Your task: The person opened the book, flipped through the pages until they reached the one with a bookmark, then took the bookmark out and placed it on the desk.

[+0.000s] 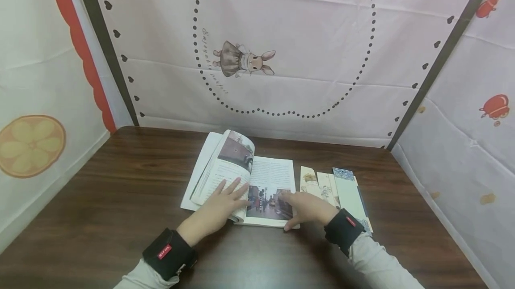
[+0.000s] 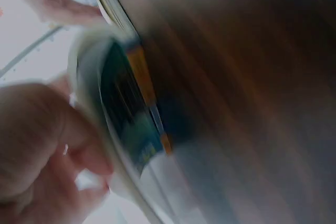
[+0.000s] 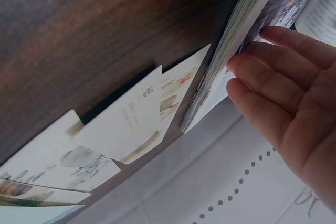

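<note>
An open book (image 1: 271, 170) lies on the table, its left-hand pages bowed up in a curve and a street photo on the right-hand page. My left hand (image 1: 221, 204) rests on the left-hand pages with fingers spread; in the left wrist view the same hand (image 2: 47, 150) is blurred beside the curved pages. At the book's right edge is my right hand (image 1: 307, 208), fingers over the photo and thumb near the lower corner. From the right wrist, the fingers (image 3: 268, 90) look nearly straight, their tips on the page by the edge.
Several illustrated cards (image 1: 327, 188) lie just right of the book, beside a longer pale green card (image 1: 349, 195) with a blue patterned end. The dark wooden table (image 1: 120, 190) meets printed white cloth walls (image 1: 301, 56) at the back and on both sides.
</note>
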Tool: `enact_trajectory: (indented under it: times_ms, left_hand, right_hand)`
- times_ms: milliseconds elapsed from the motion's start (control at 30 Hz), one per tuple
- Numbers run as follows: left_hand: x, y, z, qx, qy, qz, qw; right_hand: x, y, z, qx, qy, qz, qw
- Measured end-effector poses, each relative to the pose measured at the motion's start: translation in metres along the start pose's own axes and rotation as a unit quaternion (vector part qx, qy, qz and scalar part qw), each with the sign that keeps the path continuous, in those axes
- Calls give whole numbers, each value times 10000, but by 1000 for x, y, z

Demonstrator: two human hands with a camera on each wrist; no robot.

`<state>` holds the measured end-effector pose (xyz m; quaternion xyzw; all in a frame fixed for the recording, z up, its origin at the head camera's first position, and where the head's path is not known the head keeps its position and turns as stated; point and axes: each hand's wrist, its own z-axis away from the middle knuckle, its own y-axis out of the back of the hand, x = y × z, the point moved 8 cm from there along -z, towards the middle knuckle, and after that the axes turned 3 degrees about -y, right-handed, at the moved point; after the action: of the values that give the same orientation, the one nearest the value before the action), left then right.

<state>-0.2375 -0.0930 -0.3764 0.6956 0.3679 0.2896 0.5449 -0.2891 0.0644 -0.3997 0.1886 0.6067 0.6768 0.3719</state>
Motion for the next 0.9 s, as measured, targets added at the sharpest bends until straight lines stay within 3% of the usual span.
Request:
enact_trajectory:
  times_ms: [67,200,300,433,567,733,833,900]
  left_hand:
    - [2,0,1,-236,141,302,9992]
    - [-4,6,2,-127,658,470,9966]
    - [-4,7,-2,2,826,554,9950]
    - [0,3,-10,-28,1024,496,9935]
    - [-1,0,-11,-82,1182,346,9924]
    - [-2,0,-13,-178,1237,463,9911]
    - [0,-1,-15,-249,1224,423,9913]
    - [0,-3,-16,-243,1268,375,9909]
  right_hand:
    - [-3,0,1,40,72,-44,10000]
    - [-6,0,-2,-4,104,-77,9999]
    - [-4,2,-2,-189,1,-124,9997]
    - [-8,10,0,-119,351,-107,9993]
    - [-17,21,-1,519,834,249,9949]
    - [-27,40,0,1611,844,872,9794]
    - [-38,53,4,2270,1035,1194,9610]
    - [-50,62,9,2675,1326,1459,9432]
